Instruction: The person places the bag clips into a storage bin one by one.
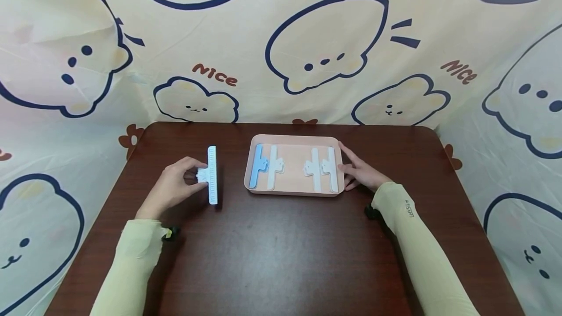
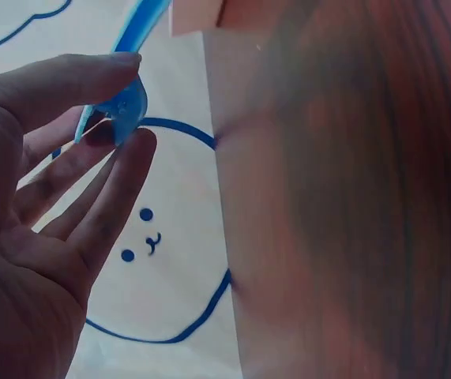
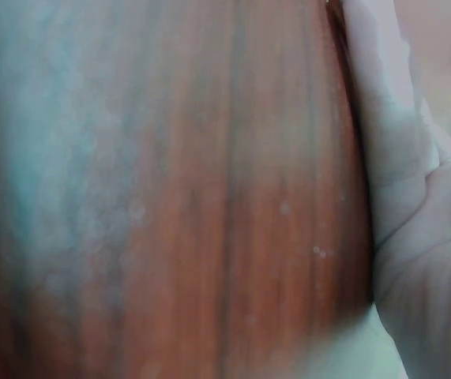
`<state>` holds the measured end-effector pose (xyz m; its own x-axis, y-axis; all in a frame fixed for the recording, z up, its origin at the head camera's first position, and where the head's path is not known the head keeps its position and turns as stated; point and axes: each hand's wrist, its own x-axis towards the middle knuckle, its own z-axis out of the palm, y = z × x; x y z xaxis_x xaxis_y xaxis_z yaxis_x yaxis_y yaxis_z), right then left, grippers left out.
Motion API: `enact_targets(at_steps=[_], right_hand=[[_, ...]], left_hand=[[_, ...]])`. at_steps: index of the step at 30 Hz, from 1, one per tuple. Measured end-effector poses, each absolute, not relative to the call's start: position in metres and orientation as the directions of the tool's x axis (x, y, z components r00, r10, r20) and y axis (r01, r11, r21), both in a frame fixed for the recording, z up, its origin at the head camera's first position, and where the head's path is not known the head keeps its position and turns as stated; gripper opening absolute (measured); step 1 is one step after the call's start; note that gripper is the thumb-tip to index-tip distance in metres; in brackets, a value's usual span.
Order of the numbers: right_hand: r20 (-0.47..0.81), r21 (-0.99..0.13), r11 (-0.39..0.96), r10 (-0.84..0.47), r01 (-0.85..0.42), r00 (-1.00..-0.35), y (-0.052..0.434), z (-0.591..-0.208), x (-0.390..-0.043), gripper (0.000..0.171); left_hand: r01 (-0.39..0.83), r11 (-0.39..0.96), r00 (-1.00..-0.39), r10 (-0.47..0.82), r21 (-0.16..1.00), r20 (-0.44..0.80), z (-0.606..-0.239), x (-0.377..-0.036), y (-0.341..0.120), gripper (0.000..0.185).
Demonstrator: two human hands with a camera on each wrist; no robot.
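Brown table point(image 1: 281, 257): left hand point(image 1: 173, 187) pinching blue clip point(image 2: 122, 106).

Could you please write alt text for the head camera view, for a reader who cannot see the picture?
A person's left hand pinches a pale blue clip on a dark wooden table, while the right hand rests against the right side of a pink tray. The tray holds one blue clip and three white ones.

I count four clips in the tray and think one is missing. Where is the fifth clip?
In the head view the fifth clip is on the brown table, left of the pink tray, pinched by the left hand.
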<state>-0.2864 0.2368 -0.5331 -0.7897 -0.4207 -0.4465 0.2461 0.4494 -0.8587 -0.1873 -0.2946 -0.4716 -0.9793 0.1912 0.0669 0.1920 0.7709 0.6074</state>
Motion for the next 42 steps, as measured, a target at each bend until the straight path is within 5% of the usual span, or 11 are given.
enact_targets(at_steps=[17, 42], right_hand=[[-0.457, -0.851, 0.459, -0.412, 0.254, -0.788, 0.236, -0.534, -0.287, 0.077], [-0.453, -0.853, 0.46, -0.414, 0.248, -0.79, 0.237, -0.535, -0.288, 0.075]], left_hand=[[0.234, 0.684, -0.96, 0.276, 0.691, 0.052, -0.462, -0.207, -0.25, 0.045], [0.345, 0.668, -0.929, 0.342, 0.66, 0.139, -0.455, -0.222, -0.193, 0.046]])
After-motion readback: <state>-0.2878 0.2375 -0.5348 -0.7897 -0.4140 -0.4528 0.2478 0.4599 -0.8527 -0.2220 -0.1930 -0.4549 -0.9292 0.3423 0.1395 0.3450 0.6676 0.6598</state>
